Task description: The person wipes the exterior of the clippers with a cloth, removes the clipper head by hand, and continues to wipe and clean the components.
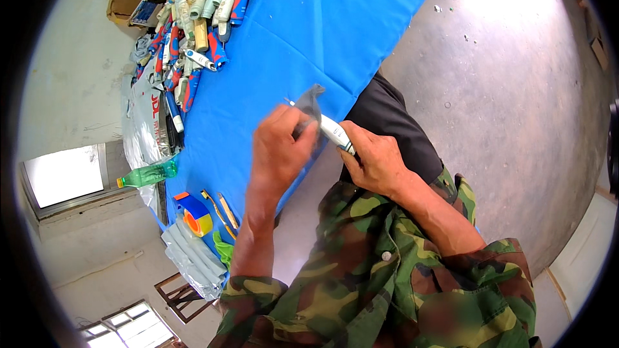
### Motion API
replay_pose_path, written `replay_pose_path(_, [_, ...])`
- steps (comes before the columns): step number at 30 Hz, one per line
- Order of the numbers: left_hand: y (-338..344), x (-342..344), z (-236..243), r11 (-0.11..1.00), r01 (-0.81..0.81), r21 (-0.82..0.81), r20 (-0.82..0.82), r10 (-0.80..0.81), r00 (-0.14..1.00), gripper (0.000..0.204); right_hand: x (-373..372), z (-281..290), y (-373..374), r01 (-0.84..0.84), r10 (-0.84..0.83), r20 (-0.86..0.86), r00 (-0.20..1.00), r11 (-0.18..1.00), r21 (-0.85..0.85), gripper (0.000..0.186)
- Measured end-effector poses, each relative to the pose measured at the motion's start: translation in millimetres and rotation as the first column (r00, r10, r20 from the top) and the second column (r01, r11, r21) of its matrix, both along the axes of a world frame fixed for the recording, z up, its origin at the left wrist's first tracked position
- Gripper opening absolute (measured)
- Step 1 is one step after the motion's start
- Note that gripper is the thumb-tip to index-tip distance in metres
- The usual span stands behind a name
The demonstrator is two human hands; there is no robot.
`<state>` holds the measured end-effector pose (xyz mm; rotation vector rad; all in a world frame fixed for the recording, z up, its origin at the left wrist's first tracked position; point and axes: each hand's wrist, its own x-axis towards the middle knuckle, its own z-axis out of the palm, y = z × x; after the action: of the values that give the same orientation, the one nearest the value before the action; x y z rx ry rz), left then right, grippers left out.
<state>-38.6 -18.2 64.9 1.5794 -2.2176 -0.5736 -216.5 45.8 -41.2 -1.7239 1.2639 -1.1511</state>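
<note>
Head view shows a white handle (334, 132) slanting between two bare hands, above the near edge of the blue tablecloth (284, 38). The right hand (379, 162) has its thumb and fingers closed around the handle's lower end. The left hand (281, 145) is blurred but appears curled around a grey cloth (312, 100) at the upper end; whether its fingers also press on the handle I cannot tell.

The handle looks like hard, smooth plastic, probably light and stiff, and likely to slip or twist if held loosely. Its thick lower body seems the best place for a firm hold, with the narrower upper end probably more fragile. The cloth looks thin and limp, easily bunched, so it is best pinched close to the handle.

Along the table lie a pile of handles (225, 0), a green bottle (153, 173) and a roll of tape (196, 220).
</note>
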Motion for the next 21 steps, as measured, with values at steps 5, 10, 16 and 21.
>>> replay_pose_path(5, [7, -2, -3, 0.993, -0.039, 0.116, -0.159, 0.057, 0.986, 0.011, 2, 0, 0, 0.004, -0.004, 0.015, 1.000, 1.000, -0.025, 0.033])
replay_pose_path(10, [-4, 6, -3, 1.000, -0.017, 0.001, -0.024, 0.017, 1.000, 0.012, 1, 0, 1, 0.010, -0.011, -0.038, 0.999, 1.000, -0.025, 0.040])
replay_pose_path(16, [8, -2, -3, 0.996, -0.027, 0.080, -0.096, 0.035, 0.995, 0.013, 4, -8, 3, 0.012, -0.013, -0.049, 0.999, 1.000, -0.026, 0.044])
replay_pose_path(21, [-1, 0, -1, 0.999, -0.006, 0.033, -0.036, 0.007, 0.999, 0.014, 2, -4, 2, 0.024, -0.026, -0.045, 0.999, 0.999, -0.046, 0.046])
